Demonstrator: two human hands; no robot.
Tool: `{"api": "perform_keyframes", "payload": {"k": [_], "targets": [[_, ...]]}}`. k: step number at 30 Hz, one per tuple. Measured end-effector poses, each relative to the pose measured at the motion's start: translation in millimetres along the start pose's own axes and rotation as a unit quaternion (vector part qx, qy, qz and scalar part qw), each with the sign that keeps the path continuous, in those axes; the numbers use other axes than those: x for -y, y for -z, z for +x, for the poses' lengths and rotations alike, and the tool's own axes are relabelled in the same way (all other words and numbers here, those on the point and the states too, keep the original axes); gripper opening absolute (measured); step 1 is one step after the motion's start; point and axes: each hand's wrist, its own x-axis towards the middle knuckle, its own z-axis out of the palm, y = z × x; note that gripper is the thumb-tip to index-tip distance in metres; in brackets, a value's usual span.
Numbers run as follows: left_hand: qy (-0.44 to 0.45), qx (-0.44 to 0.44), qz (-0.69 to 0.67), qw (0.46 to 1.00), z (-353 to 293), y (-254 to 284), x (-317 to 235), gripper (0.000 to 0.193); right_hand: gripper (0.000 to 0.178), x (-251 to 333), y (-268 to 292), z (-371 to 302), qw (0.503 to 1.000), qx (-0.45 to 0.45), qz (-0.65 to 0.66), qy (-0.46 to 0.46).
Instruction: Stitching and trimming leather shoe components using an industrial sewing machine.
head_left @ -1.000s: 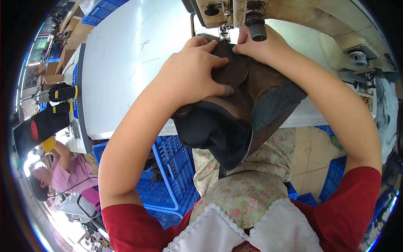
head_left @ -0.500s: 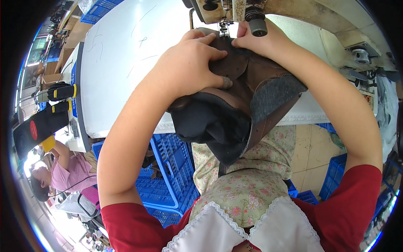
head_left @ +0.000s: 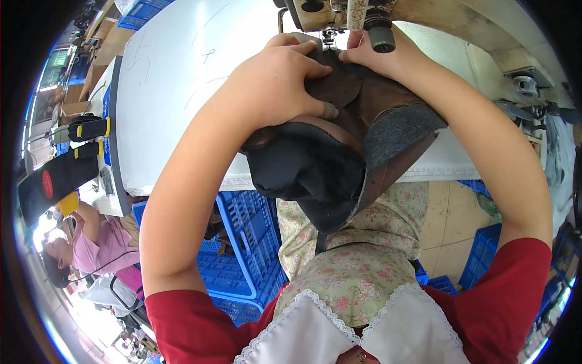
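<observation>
A dark brown leather piece with black lining (head_left: 306, 164) lies bunched under the presser foot (head_left: 329, 41) of a sewing machine (head_left: 485, 24). Its near end hangs over the table's front edge above my lap. My left hand (head_left: 276, 88) grips it from the left, fingers bent over the top and the thumb, wrapped in a grey-brown band, tucked into a fold. On the far right side, my right hand (head_left: 388, 57) pinches the leather beside the presser foot. The machine's dark knob partly hides the right fingers. A grey fuzzy patch (head_left: 397, 133) shows on the piece's right flap.
The white tabletop (head_left: 176, 85) carries dark pen strokes. Blue plastic crates (head_left: 245, 242) stand below its front edge, with another blue crate (head_left: 482, 255) at the right. A co-worker in pink (head_left: 106, 246) sits at far left, near black-and-yellow equipment (head_left: 60, 182).
The view has shifted slightly, with the machine now a little farther right and up. Both hands keep their hold on the leather, which stays under the presser foot.
</observation>
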Motion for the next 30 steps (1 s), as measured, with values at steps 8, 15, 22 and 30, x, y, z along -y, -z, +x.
{"api": "perform_keyframes", "payload": {"k": [8, 15, 22, 30], "targets": [[-0.002, -0.002, 0.011, 1.000, 1.7, -0.7, 0.9, 0.062, 0.031, 3.4, 0.1, -0.5, 1.000, -0.020, 0.005, -0.009], [0.000, 0.003, -0.001, 1.000, 1.5, -0.2, 1.2, 0.063, 0.030, 3.2, 1.4, -4.5, 0.999, -0.004, 0.048, -0.022], [0.010, 0.017, 0.002, 1.000, 2.1, -0.3, -0.4, 0.062, 0.029, -1.6, -2.6, -12.1, 0.993, -0.051, 0.104, 0.019], [-0.007, 0.028, 0.008, 1.000, 2.0, 3.9, -1.0, 0.064, 0.032, 2.8, -4.4, -10.4, 0.989, -0.082, 0.087, 0.082]]}}
